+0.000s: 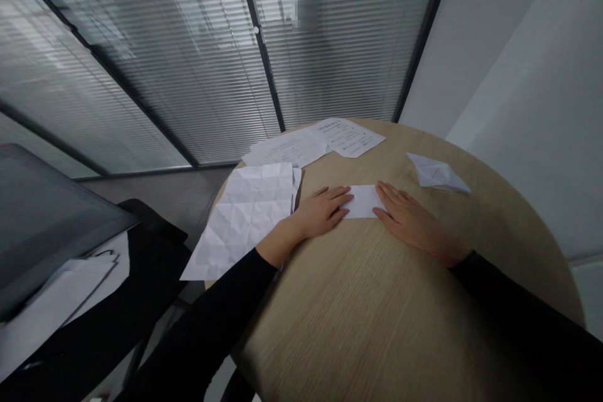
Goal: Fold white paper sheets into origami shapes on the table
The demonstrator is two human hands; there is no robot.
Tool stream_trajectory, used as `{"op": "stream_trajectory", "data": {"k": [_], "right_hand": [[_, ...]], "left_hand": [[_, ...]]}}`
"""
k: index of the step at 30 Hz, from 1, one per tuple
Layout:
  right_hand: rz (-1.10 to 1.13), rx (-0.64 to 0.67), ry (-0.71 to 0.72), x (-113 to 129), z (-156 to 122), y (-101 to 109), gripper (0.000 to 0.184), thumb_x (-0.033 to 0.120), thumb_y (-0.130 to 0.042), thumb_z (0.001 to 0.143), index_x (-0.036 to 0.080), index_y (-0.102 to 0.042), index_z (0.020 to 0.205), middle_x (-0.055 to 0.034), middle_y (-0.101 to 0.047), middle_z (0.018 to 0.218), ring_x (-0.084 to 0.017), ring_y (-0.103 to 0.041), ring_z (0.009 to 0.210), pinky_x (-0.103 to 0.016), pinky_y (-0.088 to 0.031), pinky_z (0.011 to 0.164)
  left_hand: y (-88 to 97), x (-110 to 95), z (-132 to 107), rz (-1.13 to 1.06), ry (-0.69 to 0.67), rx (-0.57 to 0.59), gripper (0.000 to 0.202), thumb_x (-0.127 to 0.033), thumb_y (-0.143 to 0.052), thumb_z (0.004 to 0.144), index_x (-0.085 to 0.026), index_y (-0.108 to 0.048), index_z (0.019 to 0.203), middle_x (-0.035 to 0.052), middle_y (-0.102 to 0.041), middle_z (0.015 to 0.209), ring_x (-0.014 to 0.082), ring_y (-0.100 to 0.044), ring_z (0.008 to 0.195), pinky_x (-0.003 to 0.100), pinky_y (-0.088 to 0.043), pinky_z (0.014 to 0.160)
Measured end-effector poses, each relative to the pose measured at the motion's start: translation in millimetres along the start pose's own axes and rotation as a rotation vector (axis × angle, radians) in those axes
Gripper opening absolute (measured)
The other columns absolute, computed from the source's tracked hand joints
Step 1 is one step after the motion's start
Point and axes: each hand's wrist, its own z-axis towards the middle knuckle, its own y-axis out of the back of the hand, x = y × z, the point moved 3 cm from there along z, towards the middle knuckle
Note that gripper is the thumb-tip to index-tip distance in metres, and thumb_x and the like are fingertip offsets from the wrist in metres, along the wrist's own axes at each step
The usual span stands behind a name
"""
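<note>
A white folded sheet of paper (363, 202), a small flat rectangle, lies on the round wooden table (377, 301). Spread fingers of my left hand (323, 210) rest on its left end. My right hand (407, 217) lies flat over its right end, fingers stretched out. Neither hand grips anything; both press on the paper from above. Left of my left hand sits a stack of creased white paper (254, 207) with a grid of fold lines. To the right of my right hand is a folded paper shape (437, 173) with pointed ends.
Printed sheets (351, 137) lie at the table's far edge. On the left stands a grey and black chair (61, 201) with white papers (70, 286) on its seat. Behind the table are glass panels with blinds (211, 75) and a white wall (518, 63).
</note>
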Motion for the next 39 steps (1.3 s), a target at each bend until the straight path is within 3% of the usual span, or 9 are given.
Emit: {"op": "stream_trajectory", "data": {"k": [5,11,15,19,25,28,32,36,39], "right_hand": [[-0.033,0.035,0.053,12,-1,-2,0.072,0.045,-0.035,0.124,0.019,-0.029,0.192,-0.0206,-0.047,0.189,-0.038,-0.042,0.178,-0.071,-0.034,0.145],[0.035,0.073,0.123,20,-2,-7,0.075,0.049,-0.035,0.126,0.027,-0.016,0.195,-0.0141,-0.043,0.193,-0.034,-0.041,0.179,-0.065,-0.037,0.146],[0.012,0.055,0.086,4,-2,-4,0.077,0.049,-0.036,0.125,0.019,-0.021,0.194,-0.0206,-0.045,0.191,-0.038,-0.043,0.178,-0.068,-0.042,0.143],[-0.007,0.02,0.08,-14,-5,3,0.073,0.042,-0.038,0.123,0.019,-0.03,0.192,-0.0207,-0.049,0.188,-0.041,-0.048,0.175,-0.071,-0.046,0.14],[0.071,-0.031,0.006,-19,-3,6,0.067,0.04,-0.04,0.121,0.025,-0.046,0.186,-0.0147,-0.056,0.185,-0.04,-0.052,0.172,-0.073,-0.045,0.139],[0.092,-0.062,-0.018,-16,2,7,0.066,0.045,-0.045,0.12,0.024,-0.05,0.182,-0.0174,-0.06,0.181,-0.041,-0.056,0.169,-0.072,-0.046,0.139],[0.108,-0.117,-0.05,-14,5,9,0.069,0.056,-0.056,0.117,0.022,-0.053,0.177,-0.0219,-0.069,0.17,-0.045,-0.065,0.158,-0.072,-0.052,0.133],[0.145,-0.196,-0.076,-15,6,10,0.068,0.059,-0.063,0.113,0.019,-0.059,0.169,-0.0239,-0.075,0.157,-0.048,-0.071,0.147,-0.073,-0.055,0.128],[0.162,-0.229,-0.082,-17,6,9,0.066,0.058,-0.068,0.11,0.021,-0.061,0.164,-0.0228,-0.076,0.153,-0.047,-0.071,0.144,-0.073,-0.055,0.127]], "left_hand": [[-1.4,-1,0,0.011,0.046,0.09,0.066,-0.058,-0.045,0.125,-0.023,-0.048,0.182,0.0142,-0.04,0.193,0.0323,-0.039,0.181,0.062,-0.027,0.15],[-3.7,0,0,0.015,0.062,0.108,0.07,-0.062,-0.037,0.126,-0.027,-0.041,0.187,0.0113,-0.034,0.196,0.03,-0.033,0.184,0.06,-0.022,0.151],[-3.2,1,1,0.014,0.075,0.155,0.067,-0.055,-0.029,0.128,-0.026,-0.039,0.188,0.0098,-0.029,0.198,0.0288,-0.029,0.185,0.059,-0.019,0.152],[-1.4,3,0,0.015,0.078,0.163,0.064,-0.049,-0.029,0.128,-0.028,-0.04,0.187,0.0087,-0.03,0.198,0.0277,-0.03,0.185,0.06,-0.019,0.152],[0.6,6,-1,0.03,0.058,-0.015,0.057,-0.035,-0.038,0.124,-0.021,-0.052,0.177,0.0164,-0.05,0.187,0.0303,-0.051,0.174,0.062,-0.036,0.145],[3.6,6,1,0.018,0.095,-0.125,0.059,-0.049,-0.05,0.122,-0.016,-0.055,0.171,0.0221,-0.064,0.175,0.036,-0.062,0.163,0.063,-0.046,0.139],[8.3,2,2,-0.024,0.107,-0.179,0.074,-0.062,-0.071,0.112,-0.018,-0.055,0.169,0.0223,-0.07,0.164,0.0407,-0.068,0.153,0.064,-0.051,0.134],[12.9,-2,4,-0.077,0.066,-0.222,0.072,-0.054,-0.081,0.106,-0.02,-0.058,0.165,0.0213,-0.07,0.159,0.0407,-0.07,0.146,0.063,-0.055,0.128],[13.3,-2,5,-0.132,0.07,-0.253,0.06,-0.042,-0.08,0.106,-0.019,-0.062,0.159,0.0191,-0.073,0.146,0.0349,-0.075,0.129,0.057,-0.062,0.117]]}}
